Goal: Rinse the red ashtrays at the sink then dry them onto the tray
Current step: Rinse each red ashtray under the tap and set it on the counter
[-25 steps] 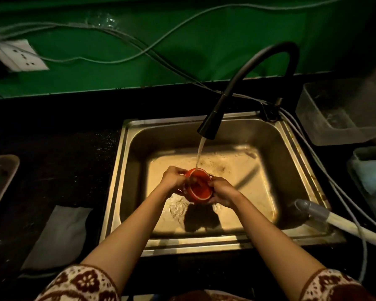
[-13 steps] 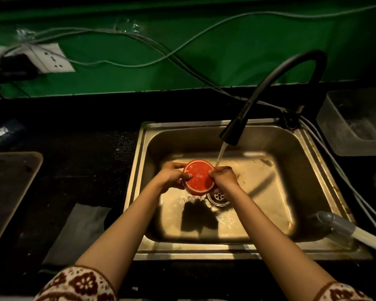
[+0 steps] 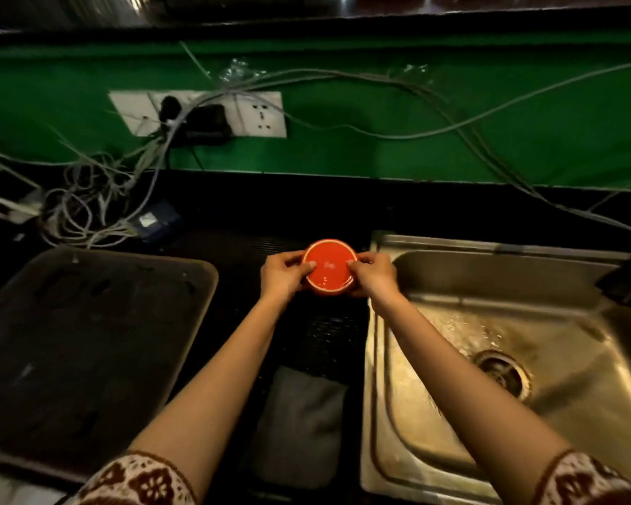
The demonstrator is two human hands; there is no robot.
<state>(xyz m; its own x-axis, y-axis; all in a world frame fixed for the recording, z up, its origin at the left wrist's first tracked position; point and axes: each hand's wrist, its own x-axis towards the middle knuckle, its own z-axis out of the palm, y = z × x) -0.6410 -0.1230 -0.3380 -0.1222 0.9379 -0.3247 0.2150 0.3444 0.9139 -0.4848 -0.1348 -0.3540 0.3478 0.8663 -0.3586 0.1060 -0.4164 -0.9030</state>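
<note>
Now I hold the red ashtray (image 3: 329, 267) with both hands, just left of the sink (image 3: 452, 246), above the dark counter (image 3: 234, 220). My left hand (image 3: 283, 275) and my right hand (image 3: 374, 277) each pinch one side, thumbs on its flat round face. The sink is wet inside, with water near its drain (image 3: 503, 373). A grey cloth (image 3: 299, 428) lies left of the sink. The tray (image 3: 88, 340) sits farther left, dark inside.

The sink (image 3: 452, 246) is cut off at the right and bottom edges, and the black faucet head (image 3: 627, 286) over its right side leaves the frame too. Left of the sink, the tray (image 3: 88, 340) loses its left end. By the sink's far-left corner, the left hand (image 3: 283, 277) and right hand (image 3: 374, 277) cover the flanks of the red ashtray (image 3: 329, 266), whose centre mark is illegible.
</note>
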